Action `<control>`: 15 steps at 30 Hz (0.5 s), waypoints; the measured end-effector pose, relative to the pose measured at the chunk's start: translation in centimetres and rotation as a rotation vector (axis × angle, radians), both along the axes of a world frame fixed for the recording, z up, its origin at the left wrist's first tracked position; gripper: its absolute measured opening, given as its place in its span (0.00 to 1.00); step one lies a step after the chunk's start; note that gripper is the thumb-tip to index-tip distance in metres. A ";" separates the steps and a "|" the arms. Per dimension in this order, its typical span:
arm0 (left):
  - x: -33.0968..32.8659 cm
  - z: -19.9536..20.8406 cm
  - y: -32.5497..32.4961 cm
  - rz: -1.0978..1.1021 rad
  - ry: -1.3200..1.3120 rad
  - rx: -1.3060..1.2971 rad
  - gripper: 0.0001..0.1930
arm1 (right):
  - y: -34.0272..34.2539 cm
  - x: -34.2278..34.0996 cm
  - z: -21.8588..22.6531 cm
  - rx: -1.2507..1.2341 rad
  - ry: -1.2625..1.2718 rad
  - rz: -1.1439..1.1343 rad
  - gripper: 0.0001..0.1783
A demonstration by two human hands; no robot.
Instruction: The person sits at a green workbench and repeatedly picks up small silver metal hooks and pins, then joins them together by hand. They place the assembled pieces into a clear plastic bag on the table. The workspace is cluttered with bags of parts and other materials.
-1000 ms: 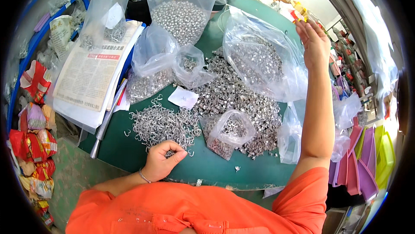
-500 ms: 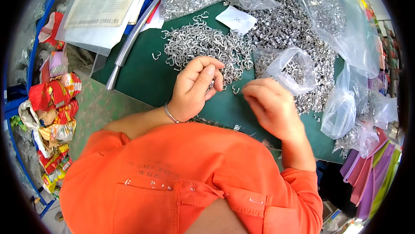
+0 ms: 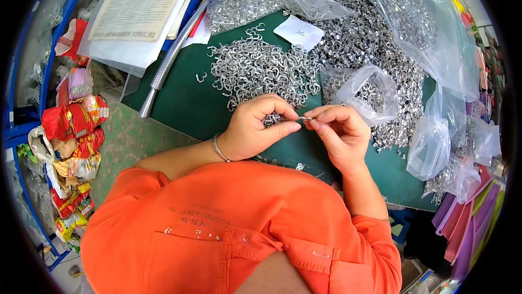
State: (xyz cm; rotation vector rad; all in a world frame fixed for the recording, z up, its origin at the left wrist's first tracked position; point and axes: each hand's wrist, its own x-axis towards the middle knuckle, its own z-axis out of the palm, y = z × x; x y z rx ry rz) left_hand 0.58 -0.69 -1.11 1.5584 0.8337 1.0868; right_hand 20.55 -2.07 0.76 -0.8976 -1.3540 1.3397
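Note:
My left hand [image 3: 260,124] and my right hand [image 3: 343,132] meet over the near part of the green table. Between their fingertips they pinch a small metal piece [image 3: 305,118], which looks thin from this side; its exact shape is too small to tell. More small metal pieces [image 3: 271,120] lie in the curl of my left fingers, partly hidden. Just beyond my hands spreads a heap of curved silver metal hooks [image 3: 261,68]. Right of it, a clear plastic bag [image 3: 375,90] holds similar metal pieces.
A large pile of darker shiny metal clips [image 3: 353,27] covers the right side of the table [image 3: 174,95]. Filled plastic bags [image 3: 244,6] stand at the back. A paper slip [image 3: 298,32], a metal rod [image 3: 168,60] and printed sheets [image 3: 141,8] lie around the heap.
My right hand has moved left from the tabletop and met my left hand. My left fingers have shifted slightly nearer and right, now pinching the metal piece together with my right fingers.

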 end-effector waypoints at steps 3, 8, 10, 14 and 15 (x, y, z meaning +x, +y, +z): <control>-0.2 -0.3 0.1 0.009 -0.012 0.037 0.06 | 0.1 0.0 -0.2 0.081 -0.046 0.009 0.06; -0.1 -0.1 0.1 0.018 -0.023 0.068 0.06 | 0.2 0.0 -0.3 0.140 -0.111 -0.016 0.06; -0.1 0.0 0.1 0.026 -0.021 0.081 0.06 | 0.2 0.1 -0.3 0.148 -0.128 -0.008 0.06; -0.1 -0.1 0.2 0.011 -0.022 0.086 0.06 | 0.2 0.0 -0.3 0.184 -0.152 -0.030 0.07; 0.0 0.0 0.3 0.008 -0.022 0.091 0.06 | 0.2 0.0 0.0 0.272 -0.228 -0.045 0.08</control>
